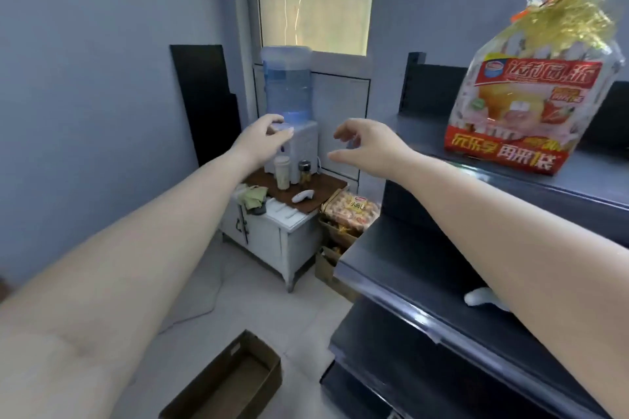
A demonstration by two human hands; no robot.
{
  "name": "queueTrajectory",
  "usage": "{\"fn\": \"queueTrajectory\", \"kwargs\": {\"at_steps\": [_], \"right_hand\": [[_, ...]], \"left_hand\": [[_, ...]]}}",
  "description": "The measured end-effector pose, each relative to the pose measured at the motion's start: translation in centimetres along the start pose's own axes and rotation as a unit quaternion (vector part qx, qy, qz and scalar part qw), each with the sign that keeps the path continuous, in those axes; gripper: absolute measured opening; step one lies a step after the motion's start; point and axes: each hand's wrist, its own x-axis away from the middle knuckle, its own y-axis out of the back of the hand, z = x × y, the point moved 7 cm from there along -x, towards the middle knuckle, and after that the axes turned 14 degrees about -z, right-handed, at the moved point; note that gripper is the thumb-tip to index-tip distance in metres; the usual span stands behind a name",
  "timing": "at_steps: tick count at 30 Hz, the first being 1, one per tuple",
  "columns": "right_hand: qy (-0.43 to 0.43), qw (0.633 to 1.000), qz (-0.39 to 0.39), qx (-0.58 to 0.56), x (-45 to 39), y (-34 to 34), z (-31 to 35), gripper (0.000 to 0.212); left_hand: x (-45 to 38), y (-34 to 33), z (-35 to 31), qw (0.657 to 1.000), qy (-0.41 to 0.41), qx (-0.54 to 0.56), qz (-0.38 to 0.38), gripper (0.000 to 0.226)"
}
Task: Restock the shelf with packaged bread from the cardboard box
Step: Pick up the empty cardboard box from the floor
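Observation:
A bag of packaged bread [520, 112] with red and yellow print stands upright on the upper tier of the dark shelf [425, 133] at the right. Both my arms stretch forward in mid-air, left of the shelf. My left hand [265, 138] and my right hand [364, 146] hold nothing, with fingers loosely curved. The right hand is a little left of the bag and apart from it. Further bread packs [350, 211] lie in a cardboard box [328, 269] on the floor beyond the shelf's end. Another open cardboard box [231, 384] lies at my feet.
A white cabinet [272, 241] carries a water dispenser [289, 102], a cup, a jar and a wooden board. Black panels [204, 102] lean against the left wall. The shelf's lower tiers [408, 265] jut out at the right, with a white object [483, 296] on one.

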Motion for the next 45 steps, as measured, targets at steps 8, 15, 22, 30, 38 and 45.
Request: {"fn": "queueTrajectory", "kwargs": {"at_steps": [8, 15, 22, 30, 38, 45], "right_hand": [[0.036, 0.983, 0.175, -0.033, -1.7, -18.0, 6.8, 0.046], [0.074, 0.962, 0.262, -0.029, -2.4, -31.5, 10.4, 0.047], [0.04, 0.938, 0.34, -0.047, -1.1, -44.4, 8.0, 0.046], [-0.002, 0.891, 0.452, -0.05, 1.8, -62.1, 2.1, 0.04], [-0.04, 0.853, 0.521, 0.001, 9.8, -79.4, -7.5, 0.034], [-0.08, 0.838, 0.525, 0.124, 19.2, -89.3, -21.1, 0.038]], "left_hand": [[0.6, 9.9, 15.5, 0.987, 0.135, -0.063, -0.051, 0.043], [1.2, 13.9, 28.3, 0.963, 0.24, -0.097, -0.081, 0.041], [4.8, 11.2, 40.6, 0.918, 0.365, -0.145, -0.054, 0.043], [11.8, 5.0, 56.0, 0.825, 0.532, -0.183, -0.055, 0.046], [17.9, -5.8, 71.5, 0.77, 0.613, -0.165, -0.067, 0.045], [29.4, -13.6, 83.3, 0.685, 0.693, -0.211, -0.075, 0.039]]}}
